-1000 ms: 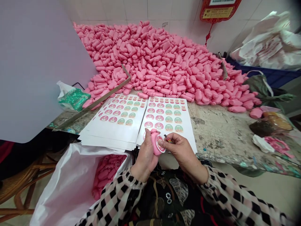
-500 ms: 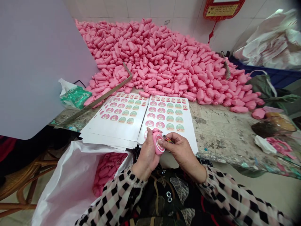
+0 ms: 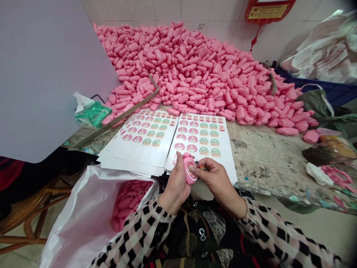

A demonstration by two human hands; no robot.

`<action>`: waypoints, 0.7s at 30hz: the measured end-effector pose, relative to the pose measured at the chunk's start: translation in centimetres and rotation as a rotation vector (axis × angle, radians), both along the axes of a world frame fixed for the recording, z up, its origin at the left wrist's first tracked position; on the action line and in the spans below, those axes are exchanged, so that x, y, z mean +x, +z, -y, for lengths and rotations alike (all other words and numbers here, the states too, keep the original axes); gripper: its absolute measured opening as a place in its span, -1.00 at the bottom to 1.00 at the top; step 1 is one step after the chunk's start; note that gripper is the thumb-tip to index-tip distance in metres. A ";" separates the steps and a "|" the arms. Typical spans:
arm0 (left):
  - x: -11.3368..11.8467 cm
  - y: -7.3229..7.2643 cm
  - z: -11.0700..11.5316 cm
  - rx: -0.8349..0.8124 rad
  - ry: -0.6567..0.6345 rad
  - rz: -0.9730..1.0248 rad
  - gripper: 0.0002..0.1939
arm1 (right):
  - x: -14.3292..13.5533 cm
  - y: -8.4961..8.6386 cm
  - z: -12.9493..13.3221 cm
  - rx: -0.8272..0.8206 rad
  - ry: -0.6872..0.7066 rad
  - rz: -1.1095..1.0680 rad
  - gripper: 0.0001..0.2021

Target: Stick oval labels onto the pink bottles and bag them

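Holding a small pink bottle (image 3: 189, 169) upright near the lower centre of the frame, the person's left hand (image 3: 176, 186) was wrapped around the bottle's left side and back, thumb up by the cap, fingers closed snugly on it. The bottle's long axis ran roughly top to bottom in the picture, cap end toward the upper frame, and its flat face, carrying a round sticker (image 3: 190, 168), was turned to the right, toward the other hand. The right hand (image 3: 213, 176) sat just to the right of the bottle, its thumb and forefinger pressed against that sticker face (a small dark, striped object, too small to identify, was tucked between its fingers). Both hands touched the bottle, the left one bearing it, the right one only pressing on its face.

Directly above the hands in the frame lay two sticker sheets (image 3: 199, 139) side by side on a stack of white paper, on a worn, paint-marked table (image 3: 264, 156). Behind them, filling the upper centre, rose a large heap of pink bottles (image 3: 195, 70). At lower left, just beside the left forearm, an open white bag (image 3: 83, 216) held more pink bottles.
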State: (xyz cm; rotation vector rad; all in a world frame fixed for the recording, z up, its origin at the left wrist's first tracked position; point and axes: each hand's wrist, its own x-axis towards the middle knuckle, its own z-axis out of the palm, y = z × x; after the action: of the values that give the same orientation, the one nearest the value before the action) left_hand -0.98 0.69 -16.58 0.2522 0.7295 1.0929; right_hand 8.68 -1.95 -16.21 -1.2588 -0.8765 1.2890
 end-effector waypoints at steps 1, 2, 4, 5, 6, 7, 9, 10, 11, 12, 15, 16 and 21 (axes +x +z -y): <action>0.0 0.0 0.0 -0.001 0.001 0.000 -0.51 | 0.0 0.0 0.0 -0.001 -0.001 0.004 -0.71; 0.0 0.0 0.0 0.002 0.000 0.002 -0.50 | 0.0 0.0 0.0 -0.004 -0.002 0.006 -0.70; 0.0 -0.1 0.0 0.012 -0.006 0.013 -0.50 | 0.0 0.1 0.0 -0.009 -0.004 0.007 -0.70; -0.1 -0.2 0.0 0.019 -0.012 0.019 -0.51 | 0.0 0.1 0.1 -0.011 -0.004 0.005 -0.70; -0.1 -0.2 0.0 0.025 -0.016 0.024 -0.51 | 0.0 0.1 0.1 -0.012 -0.004 0.002 -0.70; -0.1 -0.2 0.0 0.027 -0.017 0.027 -0.51 | 0.0 0.2 0.1 -0.012 -0.003 0.000 -0.70; 0.0 -0.3 0.1 0.025 -0.013 0.024 -0.51 | 0.0 0.2 0.2 -0.011 -0.001 0.000 -0.71; 0.0 -0.2 0.1 0.022 -0.009 0.022 -0.51 | 0.0 0.2 0.2 -0.012 -0.001 0.003 -0.71; 0.0 -0.2 0.1 0.019 -0.006 0.020 -0.51 | -0.1 0.2 0.2 -0.011 -0.001 0.007 -0.71; 0.0 -0.1 0.1 0.018 -0.005 0.018 -0.52 | -0.1 0.2 0.2 -0.010 -0.001 0.009 -0.71; 0.1 0.0 0.1 0.019 -0.001 0.015 -0.52 | -0.1 0.2 0.2 -0.013 -0.007 0.004 -0.70; 0.1 0.0 0.1 0.020 0.001 0.014 -0.51 | -0.1 0.2 0.1 -0.015 -0.011 0.004 -0.69; 0.0 -0.1 0.1 0.026 0.001 0.010 -0.52 | 0.0 0.3 0.1 -0.026 -0.019 0.020 -0.68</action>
State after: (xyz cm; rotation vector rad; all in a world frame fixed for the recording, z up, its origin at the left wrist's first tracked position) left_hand -0.95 0.54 -16.70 0.2681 0.7071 1.1040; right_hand 8.64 -2.10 -15.86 -1.3000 -0.8624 1.2783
